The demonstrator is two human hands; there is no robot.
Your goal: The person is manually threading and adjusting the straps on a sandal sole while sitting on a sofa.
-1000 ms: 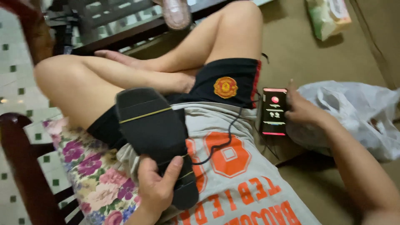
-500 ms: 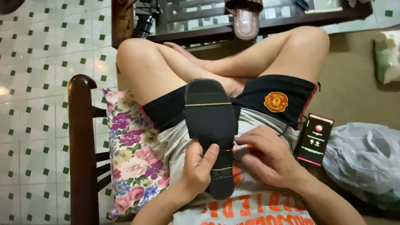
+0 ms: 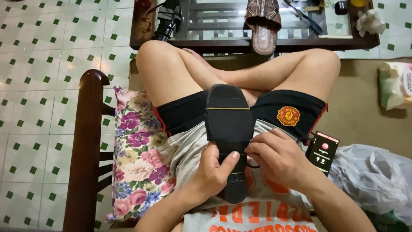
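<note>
You are sitting cross-legged and looking down at a black shoe sole (image 3: 228, 129) lying lengthwise over your lap, toe end pointing away from you, with a thin yellow line crossing it near the toe. Your left hand (image 3: 213, 172) is clamped around the sole's heel end, thumb pressed across its upper face. Your right hand (image 3: 277, 157) has come over to the sole since a second ago, when it was at the phone; its fingers are now curled together against the sole's right edge, pinching what looks like a thin dark cord. The view has also tilted so the sole sits centred. This suggests you have moved from checking the phone to working on the sole with both hands. The phone (image 3: 322, 151) now lies face up just right of the sole, beside a crumpled plastic bag (image 3: 373, 176). A floral cushion (image 3: 137, 154) lies left of the sole, and a brown sandal (image 3: 262, 25) rests on the glass table (image 3: 365, 42) beyond it.
</note>
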